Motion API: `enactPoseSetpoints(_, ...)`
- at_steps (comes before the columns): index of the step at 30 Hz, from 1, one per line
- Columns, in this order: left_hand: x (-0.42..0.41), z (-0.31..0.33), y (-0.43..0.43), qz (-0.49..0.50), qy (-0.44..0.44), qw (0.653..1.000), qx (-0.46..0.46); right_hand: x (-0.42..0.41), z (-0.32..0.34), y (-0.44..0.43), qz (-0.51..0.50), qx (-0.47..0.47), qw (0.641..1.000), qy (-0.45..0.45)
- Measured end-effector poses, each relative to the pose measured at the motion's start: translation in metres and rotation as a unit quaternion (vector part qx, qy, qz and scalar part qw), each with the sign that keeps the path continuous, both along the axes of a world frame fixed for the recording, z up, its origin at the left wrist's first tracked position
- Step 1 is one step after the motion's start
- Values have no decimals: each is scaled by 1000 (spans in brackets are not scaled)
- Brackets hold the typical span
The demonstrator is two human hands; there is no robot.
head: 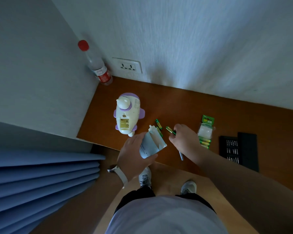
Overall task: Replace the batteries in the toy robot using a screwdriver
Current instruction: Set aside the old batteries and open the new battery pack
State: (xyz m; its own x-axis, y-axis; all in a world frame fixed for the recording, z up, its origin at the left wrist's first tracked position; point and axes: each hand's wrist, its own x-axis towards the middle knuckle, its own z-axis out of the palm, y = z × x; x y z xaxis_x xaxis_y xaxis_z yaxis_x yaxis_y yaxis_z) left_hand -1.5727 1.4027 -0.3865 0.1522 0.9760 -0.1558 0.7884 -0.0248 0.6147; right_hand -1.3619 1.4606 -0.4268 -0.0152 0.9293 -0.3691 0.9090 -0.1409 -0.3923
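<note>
Standing at a brown desk set into a corner, seen from above. Robot, white and purple, on its back near the desk's left end, head toward the wall, open bay facing up and yellowish inside.

Left hand over the desk's near edge, fingers and thumb curled round a white carton with its top flap open; watch on that wrist. Right hand just right of the carton, fingers bent, tips pinching one green battery by its end, the rest jutting left toward the robot.

Two loose batteries flat on the desk between robot and right hand, side by side, the nearer one partly behind the carton's flap. Screwdriver on the desk under the right wrist, only a silver end showing; touching the arm or not, impossible to tell.

Pack of green batteries just right of that hand, green card at its far end. Black bit case farther right, open. Red-capped bottle in the far left corner, socket on the wall beside it, blue curtain at lower left.
</note>
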Motion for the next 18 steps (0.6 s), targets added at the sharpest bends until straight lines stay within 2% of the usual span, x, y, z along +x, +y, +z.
enactPoseSetpoints(9, 18, 8, 6, -33, -18, 999, 21, 10, 92, -43, -27, 116, 981, 151)
enactPoseSetpoints(13, 26, 7, 9, -49, -23, 998, 23, 16, 122, -58, -23, 119, 981, 155)
enactPoseSetpoints(18, 34, 11, 11, -66, -35, 997, 38, 21, 134, -63, 20, 127, 987, 95)
